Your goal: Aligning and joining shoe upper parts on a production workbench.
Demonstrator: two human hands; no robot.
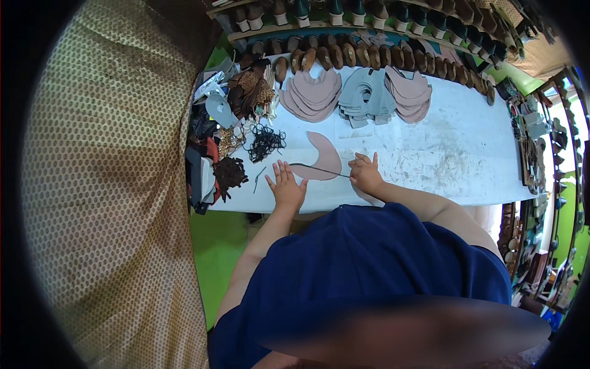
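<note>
The thin dark cord [319, 169] lies left to right across the pink leather piece [322, 160] on the white table [455, 154]; my right hand [365, 175] pinches its right end, while my left hand [286, 184] rests flat, fingers spread, just beside its left end

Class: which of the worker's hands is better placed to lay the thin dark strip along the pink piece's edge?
Right. The right hand already pinches the thin dark strip crossing the curved pink leather piece; the left hand lies flat beside it.
</note>
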